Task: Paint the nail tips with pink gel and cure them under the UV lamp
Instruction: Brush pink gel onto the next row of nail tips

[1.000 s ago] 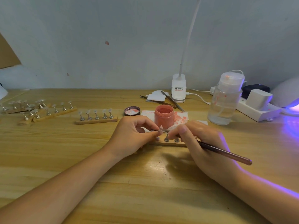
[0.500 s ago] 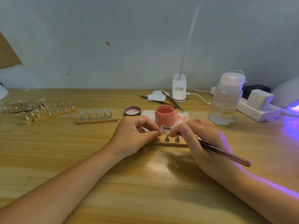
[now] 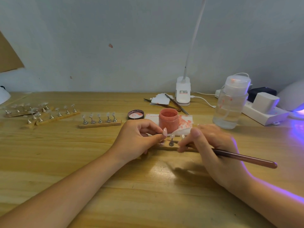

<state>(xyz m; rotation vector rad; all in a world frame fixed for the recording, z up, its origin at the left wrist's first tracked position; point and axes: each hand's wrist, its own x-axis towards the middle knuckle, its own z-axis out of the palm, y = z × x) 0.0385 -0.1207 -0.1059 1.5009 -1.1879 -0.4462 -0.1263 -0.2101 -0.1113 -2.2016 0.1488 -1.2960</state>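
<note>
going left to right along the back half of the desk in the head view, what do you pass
Cluster of nail tip stands → single stand strip → jar lid → pink gel jar → clear bottle → power strip → UV lamp.

My gel jar (image 3: pixel 168 120) is pink. My brush (image 3: pixel 243 158) is brown. The table (image 3: pixel 65 153) is yellow wood with stripes. The lamp (image 3: pixel 294 102) glows purple, I think.

The left hand (image 3: pixel 139 139) pinched a pink nail tip (image 3: pixel 164 132) just before the pink gel jar (image 3: pixel 168 120); the right hand (image 3: pixel 212 150), blurred, gripped a brush (image 3: pixel 243 158) right of it.
</note>
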